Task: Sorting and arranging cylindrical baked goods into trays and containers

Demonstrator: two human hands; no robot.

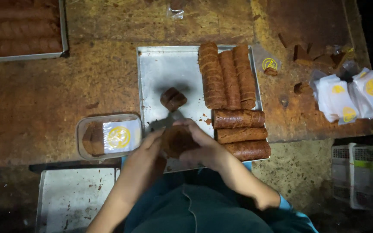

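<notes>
My left hand [145, 155] and my right hand [201, 144] meet over the near edge of a metal tray [160, 69]. Between them is a brown roll of cake [175, 140], held by both hands. A knife blade [165, 121] pokes out just above the roll; which hand holds it is hidden. A small cut slice [173, 99] lies on the tray beyond my hands. Three long brown rolls [227, 77] stand upright on the tray's right side, and three more rolls [240, 133] lie crosswise below them.
A clear plastic box [109, 137] with a slice and a yellow-marked label sits left of my hands. White wrappers [350, 97] with yellow marks pile at the right. Another tray of rolls [20, 30] is at far left. A lower metal tray [72, 196] sits below the table edge.
</notes>
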